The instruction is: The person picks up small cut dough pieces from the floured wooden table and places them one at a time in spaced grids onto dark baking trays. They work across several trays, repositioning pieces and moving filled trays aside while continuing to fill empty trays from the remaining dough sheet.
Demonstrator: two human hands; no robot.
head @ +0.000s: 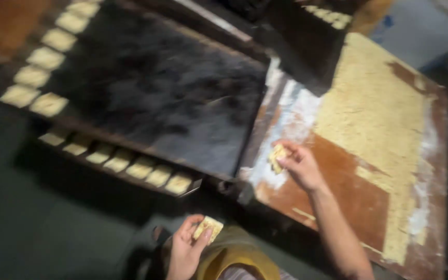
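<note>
Floured board (369, 207); each hand holds dough.

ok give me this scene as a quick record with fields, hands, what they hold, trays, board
left hand: holds a pale square dough piece, low in view
right hand: holds another dough piece over the floured wooden board
board: rolled dough sheet covers its far part, a section cut away
dark tray: row of dough squares along its left edge
lower tray: row of squares along its edge
image: blurred
</note>
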